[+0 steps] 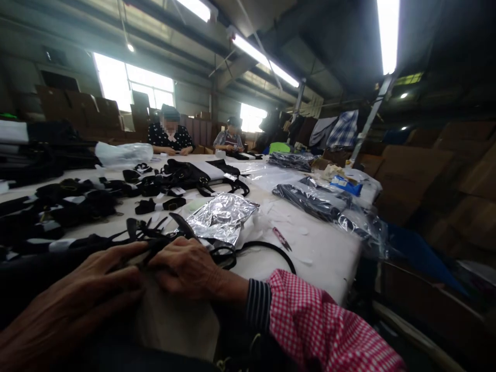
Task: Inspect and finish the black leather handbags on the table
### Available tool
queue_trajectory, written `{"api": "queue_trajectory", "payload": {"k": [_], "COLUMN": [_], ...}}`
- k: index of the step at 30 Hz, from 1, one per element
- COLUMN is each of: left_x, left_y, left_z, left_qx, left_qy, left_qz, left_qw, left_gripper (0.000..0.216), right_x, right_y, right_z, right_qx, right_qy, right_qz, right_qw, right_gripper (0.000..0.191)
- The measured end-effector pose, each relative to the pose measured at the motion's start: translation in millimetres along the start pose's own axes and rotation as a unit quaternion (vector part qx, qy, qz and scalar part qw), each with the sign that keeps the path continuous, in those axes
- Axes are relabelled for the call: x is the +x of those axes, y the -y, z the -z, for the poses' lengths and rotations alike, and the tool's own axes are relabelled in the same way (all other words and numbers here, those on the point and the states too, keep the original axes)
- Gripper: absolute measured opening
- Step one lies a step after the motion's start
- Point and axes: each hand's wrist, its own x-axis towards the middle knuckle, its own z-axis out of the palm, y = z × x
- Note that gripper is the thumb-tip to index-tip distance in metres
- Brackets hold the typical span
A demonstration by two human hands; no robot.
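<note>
Left hand: the left hand [98,289] lies low with its fingers stretched forward and close together, tips at the edge of a black piece [154,249]; I cannot tell whether they pinch it.
Right hand: the right hand [186,266], below a striped cuff [259,305] and a checked sleeve [321,320], is curled over the same edge; its fingertips are hidden, so a pinch cannot be confirmed.
Black piece: between the two hands, near the table's front edge, with a pale panel [178,323] below them.
Handwork: both hands seem to be working one edge together; the next move probably calls for steadying the limp stuff with one hand while the other shifts its hold.
In the way: a loose black strap [267,244] and a crinkled silver bag [219,214] lie just beyond the right hand and could snag or crowd it.
Snips: small red-handled snips [281,239] rest on the pale table [310,263], beyond the strap.
Left side: banded black bundles [81,204] cover much of that side.
Right side: plastic-wrapped dark goods [321,199], then a blue packet [346,185].
Far side: two co-workers [170,139] sit beyond the table, with cardboard boxes [77,108] behind.
</note>
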Motion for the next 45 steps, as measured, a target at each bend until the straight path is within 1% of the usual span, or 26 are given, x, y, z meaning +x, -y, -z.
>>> {"api": "queue_trajectory", "payload": {"k": [3,6,8,10,11,12,14,16,18,20,22,25,27,29,30,32,35,40,43,45], "left_x": [3.0,5.5,5.9,5.7,5.7,5.8,6.3,6.8,6.9,6.8,7.1,9.3,11.8,13.8,14.2,13.5,10.8,11.5,13.1,13.5], "left_y": [-0.7,-12.9,-23.8,-33.9,-38.1,-41.6,-46.3,-48.1,-46.9,-43.2,-38.9,-37.2,-40.8,-46.4,-49.0,-52.3,-52.9,-54.0,-55.8,-55.6], "left_z": [6.0,14.0,18.1,20.7,21.6,22.3,22.9,22.1,19.8,16.6,14.5,16.2,19.3,21.2,21.3,19.4,14.7,13.8,14.8,14.0], "left_qx": [-0.059,-0.057,-0.048,-0.039,-0.037,-0.034,-0.031,-0.031,-0.033,-0.034,-0.034,-0.036,-0.036,-0.036,-0.037,-0.04,-0.043,-0.058,-0.062,-0.068], "left_qy": [0.066,0.072,0.069,0.065,0.063,0.063,0.064,0.065,0.064,0.057,0.054,0.073,0.088,0.085,0.08,0.064,0.051,0.055,0.057,0.053], "left_qz": [0.025,0.024,0.021,0.024,0.025,0.027,0.027,0.027,0.029,0.026,0.019,-0.006,-0.018,-0.018,-0.017,-0.012,-0.002,0.003,0.002,0.002], "left_qw": [0.996,0.995,0.996,0.997,0.997,0.997,0.997,0.997,0.997,0.997,0.998,0.997,0.995,0.996,0.996,0.997,0.998,0.997,0.996,0.996], "left_gripper": [0.033,0.038,0.038,0.037,0.037,0.037,0.038,0.035,0.029,0.025,0.023,0.021,0.021,0.02,0.019,0.019,0.018,0.015,0.013,0.013], "right_x": [-2.7,-14.4,-31.7,-56.6,-71.1,-86.1,-115.8,-140.6,-156.1,-160.2,-154.6,-140.7,-134.5,-131.5,-130.7,-129.8,-129.7,-129.1,-126.1,-124.4], "right_y": [4.2,8.9,5.2,-10.5,-23.7,-40.0,-78.3,-115.8,-143.1,-156.0,-155.9,-143.6,-137.1,-135.9,-136.8,-139.9,-144.2,-150.1,-149.6,-145.8], "right_z": [8.0,28.3,50.4,77.6,92.0,105.8,128.8,141.5,142.8,136.1,126.4,112.6,104.6,98.3,96.2,94.3,95.5,102.5,109.6,113.5], "right_qx": [0.044,0.082,0.111,0.127,0.122,0.1,0.041,-0.006,-0.014,-0.012,-0.018,-0.062,-0.126,-0.182,-0.189,-0.162,-0.094,0.047,0.129,0.174], "right_qy": [-0.016,-0.055,-0.091,-0.128,-0.154,-0.181,-0.222,-0.231,-0.213,-0.201,-0.19,-0.14,-0.101,-0.074,-0.065,-0.054,-0.056,-0.073,-0.066,-0.054], "right_qz": [0.021,0.042,0.031,-0.034,-0.087,-0.142,-0.229,-0.309,-0.352,-0.354,-0.334,-0.319,-0.334,-0.358,-0.372,-0.4,-0.432,-0.461,-0.47,-0.483], "right_qw": [0.999,0.994,0.989,0.983,0.977,0.968,0.947,0.923,0.911,0.914,0.923,0.935,0.929,0.913,0.907,0.901,0.895,0.883,0.871,0.856], "right_gripper": [0.02,0.016,0.014,0.014,0.014,0.015,0.014,0.015,0.016,0.018,0.02,0.025,0.033,0.032,0.03,0.028,0.036,0.041,0.043,0.042]}}
